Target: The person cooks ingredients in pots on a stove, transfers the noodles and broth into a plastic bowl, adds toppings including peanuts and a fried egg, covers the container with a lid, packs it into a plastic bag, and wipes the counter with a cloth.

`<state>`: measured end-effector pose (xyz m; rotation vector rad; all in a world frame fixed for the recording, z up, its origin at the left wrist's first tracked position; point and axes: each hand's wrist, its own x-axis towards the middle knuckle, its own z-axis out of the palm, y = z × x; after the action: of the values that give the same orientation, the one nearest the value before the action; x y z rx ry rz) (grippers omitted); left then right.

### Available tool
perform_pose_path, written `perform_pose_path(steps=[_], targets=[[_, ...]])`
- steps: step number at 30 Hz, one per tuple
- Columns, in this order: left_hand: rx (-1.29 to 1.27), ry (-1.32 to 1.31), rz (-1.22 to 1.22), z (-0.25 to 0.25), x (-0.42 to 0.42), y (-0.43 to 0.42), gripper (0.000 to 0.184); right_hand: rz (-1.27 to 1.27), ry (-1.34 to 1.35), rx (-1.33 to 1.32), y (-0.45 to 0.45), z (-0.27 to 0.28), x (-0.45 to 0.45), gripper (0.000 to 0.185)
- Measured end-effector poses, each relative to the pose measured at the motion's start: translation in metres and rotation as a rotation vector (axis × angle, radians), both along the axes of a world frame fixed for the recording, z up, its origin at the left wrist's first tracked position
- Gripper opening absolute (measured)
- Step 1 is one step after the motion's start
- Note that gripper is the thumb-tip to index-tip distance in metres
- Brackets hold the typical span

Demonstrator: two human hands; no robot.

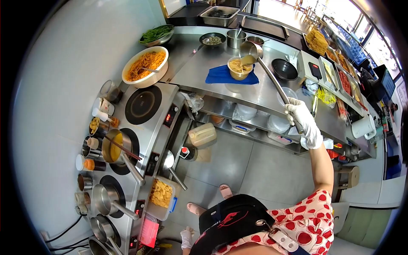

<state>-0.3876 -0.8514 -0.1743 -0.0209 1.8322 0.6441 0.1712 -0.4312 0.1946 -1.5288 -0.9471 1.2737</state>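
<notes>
My gloved right hand point(302, 121) is wrapped round the long handle of a steel saucepan point(250, 52). The saucepan is tilted over a clear round takeaway bowl point(239, 76), and light-brown broth runs from its rim into the bowl. Pale pieces and broth show inside the bowl, which stands on a folded blue cloth point(214, 75) on the steel counter point(191, 70). Low by my side hangs my gloved left hand point(187, 237), apart from the counter and stove, fingers loosely apart with nothing seen in them.
On the left, an induction stove point(158, 95) carries several saucepans, one with yellow liquid point(114, 148) and chopsticks. A white tub of orange noodles point(144, 66) stands at the counter's left end. A black bowl point(284, 69) and a scale point(314, 70) are to the right.
</notes>
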Motion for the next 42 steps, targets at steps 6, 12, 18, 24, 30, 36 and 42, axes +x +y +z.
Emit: perform_pose_path(steps=[6,12,18,24,30,36,42], targets=[[0.03,0.005,0.0,-0.013,-0.002,-0.021,0.025,0.009,-0.034,0.016,-0.003,0.006,-0.009,0.033],[0.033,0.061,0.022,-0.003,0.007,-0.038,0.026,0.013,-0.045,0.013,0.0,-0.006,-0.01,0.036],[0.093,-0.034,0.164,-0.021,0.002,-0.068,0.025,-0.018,0.169,0.073,-0.004,-0.006,-0.018,0.015],[0.2,0.249,-0.495,-0.032,-0.028,-0.103,0.019,0.042,0.252,0.081,-0.049,0.02,-0.056,0.006],[0.053,0.444,-0.328,-0.069,-0.068,-0.154,0.022,0.252,0.423,0.032,-0.112,0.056,-0.187,0.017],[-0.068,0.755,-0.784,-0.061,-0.131,-0.218,0.029,0.583,0.619,-0.191,-0.166,0.069,-0.363,0.031],[-0.052,0.461,-0.033,-0.054,-0.151,-0.315,0.028,1.222,0.609,-0.434,-0.226,0.053,-0.577,0.043]])
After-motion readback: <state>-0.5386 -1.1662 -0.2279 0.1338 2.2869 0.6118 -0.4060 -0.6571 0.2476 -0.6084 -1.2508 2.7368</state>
